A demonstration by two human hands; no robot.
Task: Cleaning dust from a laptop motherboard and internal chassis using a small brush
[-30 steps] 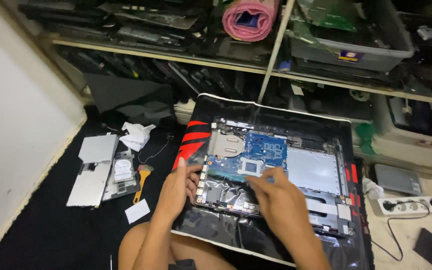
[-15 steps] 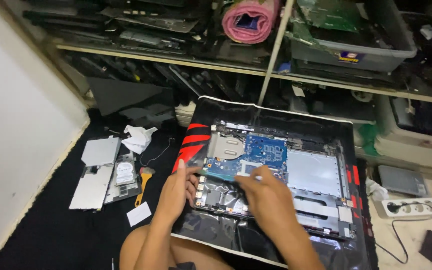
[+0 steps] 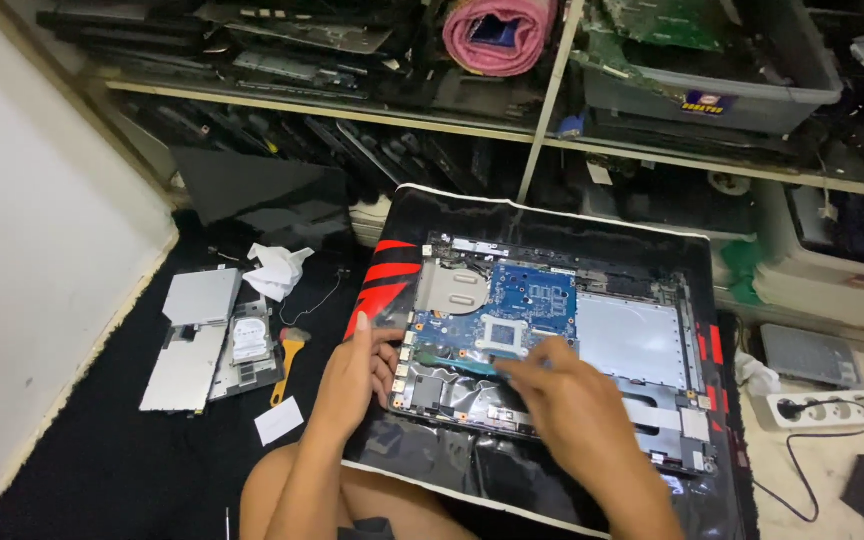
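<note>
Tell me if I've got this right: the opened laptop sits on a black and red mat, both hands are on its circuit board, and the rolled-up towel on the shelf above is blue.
Not quite: the rolled-up towel on the shelf is pink, as the head view shows. The rest holds: the opened laptop sits on the black and red mat, with the left hand and right hand on its circuit board.

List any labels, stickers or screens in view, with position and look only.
Rectangular dark sticker with yellow and red print: front of the grey plastic bin, top shelf.
Round white label: on the silver hard drive, floor left.
Blank white paper slip: floor, near the left hand.
</note>
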